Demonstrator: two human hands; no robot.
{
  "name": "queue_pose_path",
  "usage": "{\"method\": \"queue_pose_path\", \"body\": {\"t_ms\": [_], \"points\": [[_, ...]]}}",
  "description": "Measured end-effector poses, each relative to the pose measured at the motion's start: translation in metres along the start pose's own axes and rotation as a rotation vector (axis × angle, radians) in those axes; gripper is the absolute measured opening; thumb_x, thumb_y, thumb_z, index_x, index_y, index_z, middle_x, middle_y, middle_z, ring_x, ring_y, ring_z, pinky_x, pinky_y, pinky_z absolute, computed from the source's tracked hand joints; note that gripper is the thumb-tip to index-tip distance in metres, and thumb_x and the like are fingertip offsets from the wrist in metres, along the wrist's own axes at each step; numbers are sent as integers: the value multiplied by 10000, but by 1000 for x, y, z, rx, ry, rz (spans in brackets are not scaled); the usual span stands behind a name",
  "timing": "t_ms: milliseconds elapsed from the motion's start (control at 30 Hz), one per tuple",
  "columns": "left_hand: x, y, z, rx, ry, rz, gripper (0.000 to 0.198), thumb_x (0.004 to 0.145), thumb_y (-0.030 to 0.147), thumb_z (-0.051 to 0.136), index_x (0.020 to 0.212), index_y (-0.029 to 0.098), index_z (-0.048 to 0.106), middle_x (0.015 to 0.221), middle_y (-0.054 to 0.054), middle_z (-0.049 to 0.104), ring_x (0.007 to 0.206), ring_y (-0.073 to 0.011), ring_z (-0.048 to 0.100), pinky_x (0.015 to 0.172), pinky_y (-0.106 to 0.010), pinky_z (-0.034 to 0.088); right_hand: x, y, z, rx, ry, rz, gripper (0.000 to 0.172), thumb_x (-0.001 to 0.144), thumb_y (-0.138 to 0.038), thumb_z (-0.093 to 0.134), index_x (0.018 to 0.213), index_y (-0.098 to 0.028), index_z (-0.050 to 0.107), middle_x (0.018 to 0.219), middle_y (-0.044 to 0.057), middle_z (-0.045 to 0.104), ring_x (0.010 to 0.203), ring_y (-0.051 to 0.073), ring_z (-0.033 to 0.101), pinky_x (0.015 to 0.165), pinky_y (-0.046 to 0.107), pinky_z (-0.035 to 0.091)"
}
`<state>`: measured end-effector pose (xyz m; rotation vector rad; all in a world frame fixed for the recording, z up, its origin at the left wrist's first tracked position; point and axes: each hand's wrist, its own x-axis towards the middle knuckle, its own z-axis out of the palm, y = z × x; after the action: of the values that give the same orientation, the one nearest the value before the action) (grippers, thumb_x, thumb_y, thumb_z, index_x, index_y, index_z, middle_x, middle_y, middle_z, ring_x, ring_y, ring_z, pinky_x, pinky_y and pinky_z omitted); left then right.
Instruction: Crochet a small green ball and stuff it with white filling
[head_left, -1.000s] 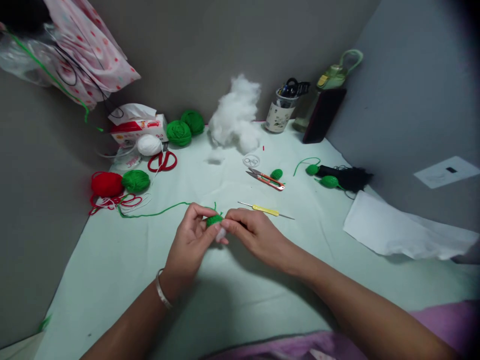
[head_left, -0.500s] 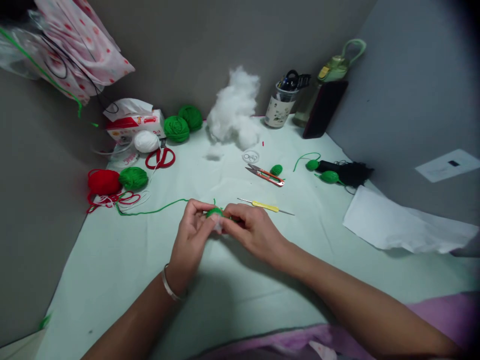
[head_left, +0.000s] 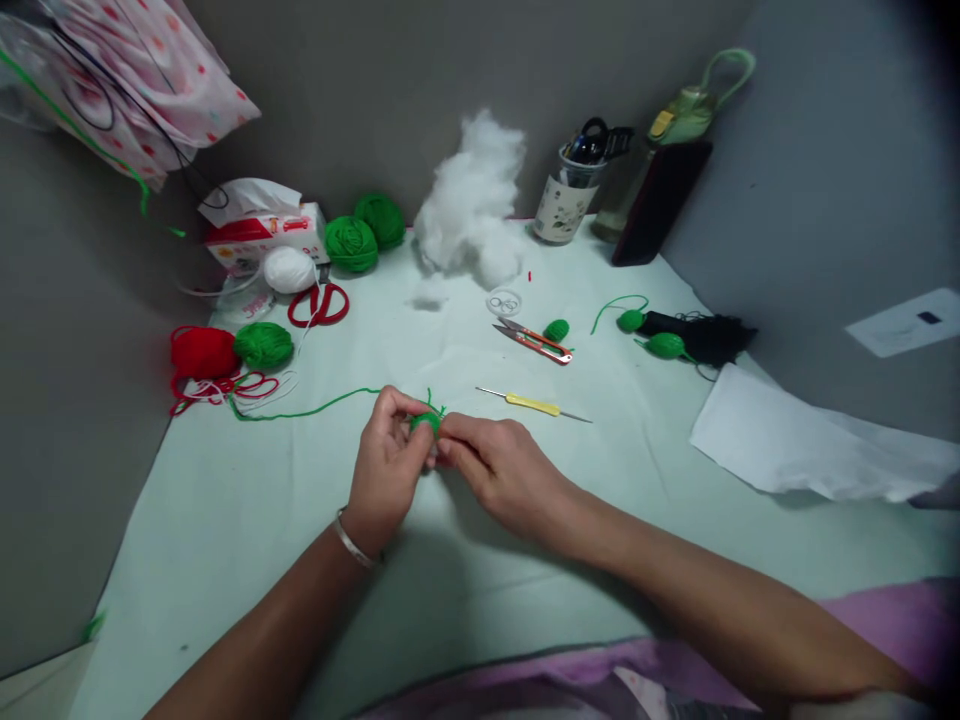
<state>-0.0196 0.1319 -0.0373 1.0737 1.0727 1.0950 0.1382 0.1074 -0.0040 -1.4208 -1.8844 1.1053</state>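
Note:
Between my two hands is a small green crocheted piece, mostly covered by fingers. My left hand pinches it from the left with thumb and forefinger. From the right, my right hand has its fingers and thumb closed at the edge of the same piece. A green yarn strand trails from it leftward across the cloth to a green yarn ball. Just beyond my right hand lies a crochet hook with a yellow handle. Orange-handled thread snips rest further back, beside a small green crocheted ball.
White stuffing is heaped at the back wall. Red scissors, a red yarn ball and a tissue box stand left. A pen cup, bottle and white paper are on the right.
White stuffing that showed at the near side of the green piece is no longer visible. My right hand's fingers have closed in nearer to my left thumb. The view has shifted slightly.

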Motion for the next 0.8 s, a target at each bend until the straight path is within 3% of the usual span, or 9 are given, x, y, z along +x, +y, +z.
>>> {"method": "queue_pose_path", "body": {"t_ms": [267, 400, 533, 633, 800], "points": [[-1, 4, -1, -119, -41, -180, 127, 792, 200, 678, 816, 217, 554, 573, 73, 595, 493, -96, 554, 500, -199, 450, 8, 14, -9, -37, -79, -240, 118, 975, -194, 623, 861, -202, 652, 783, 3, 648, 730, 144, 529, 708, 267, 366], [-7, 9, 1, -151, -70, -204, 169, 800, 238, 731, 837, 215, 568, 605, 68, 623, 547, -99, 597, 564, -208, 508, 8, 13, -7, 149, -14, -61, 253, 968, -265, 621, 725, -203, 589, 687, -26, 607, 633, 117, 469, 636, 263, 335], [-9, 6, -3, -172, -158, -183, 267, 864, 337, 795, 969, 213, 583, 773, 29, 706, 717, -132, 706, 733, -271, 599, 11, 11, -7, 484, -20, 115, 259, 906, -326, 659, 699, -206, 559, 665, -23, 622, 630, 128, 518, 638, 274, 378], [-6, 1, -7, -164, -203, -152, 304, 899, 343, 799, 1040, 221, 559, 841, 20, 732, 796, -144, 748, 836, -309, 619, 15, 11, -13, 528, -30, 126, 304, 902, -396, 673, 693, -204, 564, 669, -15, 618, 647, 138, 524, 664, 291, 385], [-2, -1, -9, -110, -165, -157, 261, 901, 331, 767, 974, 215, 545, 792, 13, 746, 691, -150, 740, 741, -310, 619, 12, 10, -17, 513, -108, 61, 250, 967, -339, 569, 757, -203, 577, 738, 0, 632, 717, 151, 544, 726, 296, 405]]}}
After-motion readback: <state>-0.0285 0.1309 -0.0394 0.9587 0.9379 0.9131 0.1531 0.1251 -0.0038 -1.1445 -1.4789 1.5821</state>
